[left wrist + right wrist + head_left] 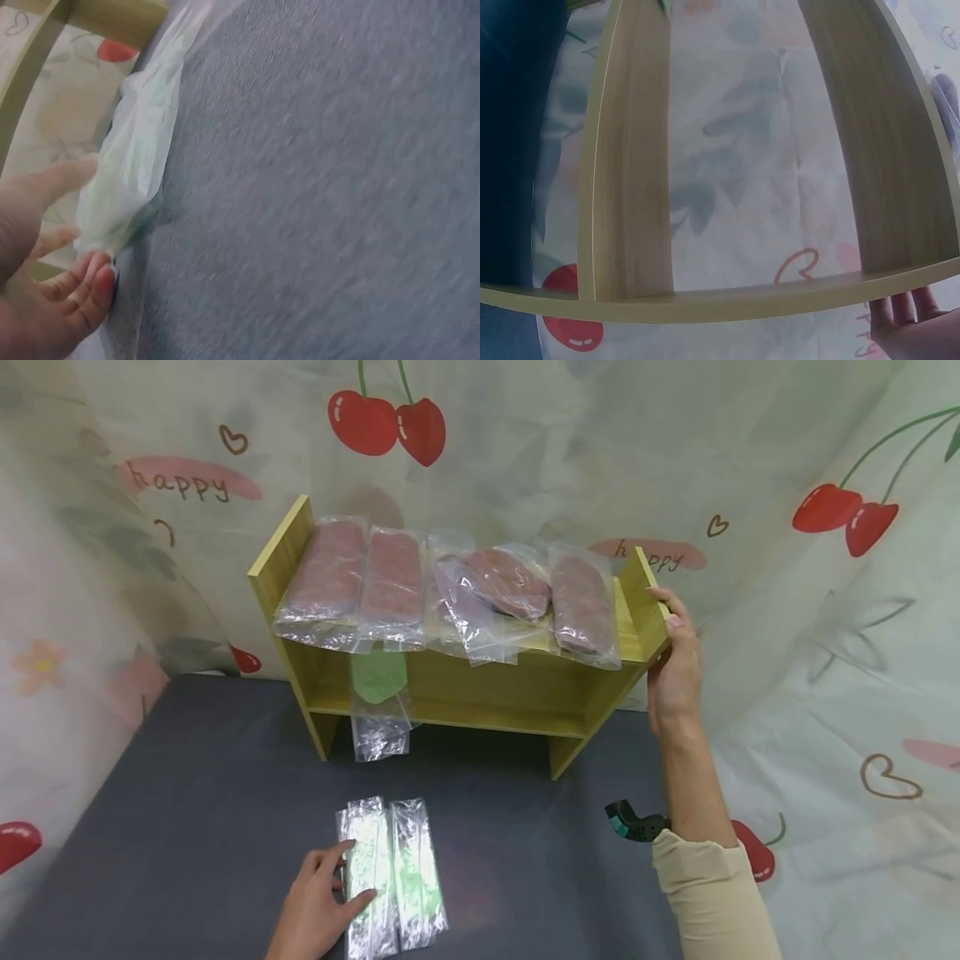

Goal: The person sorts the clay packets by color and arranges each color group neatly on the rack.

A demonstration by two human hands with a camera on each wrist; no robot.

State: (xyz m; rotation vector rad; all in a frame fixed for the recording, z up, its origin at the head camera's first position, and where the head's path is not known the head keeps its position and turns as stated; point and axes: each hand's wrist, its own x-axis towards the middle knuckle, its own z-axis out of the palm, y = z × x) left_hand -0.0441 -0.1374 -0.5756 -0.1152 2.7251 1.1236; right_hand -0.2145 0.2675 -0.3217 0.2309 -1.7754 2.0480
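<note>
A wooden shelf [480, 717] stands at the back of the dark table, its top holding several clear bags of pinkish pieces [393, 578]. The right hand [677, 668] grips the shelf's right side panel near the top; in the right wrist view, fingers of the right hand [915, 322] lie against the panel's outer face. At the front, the left hand [322, 897] is over flat clear bags with green contents [408, 877], thumb and fingers spread at their left part. In the left wrist view, the left hand [56, 262] has its fingertips at the edge of a bag [135, 165].
A bag with a green piece [379, 677] lies on the shelf's middle board and hangs over its front edge. Behind the shelf and at both sides hangs a curtain [525, 460] printed with cherries. A black device [637, 823] sticks out from the right wrist.
</note>
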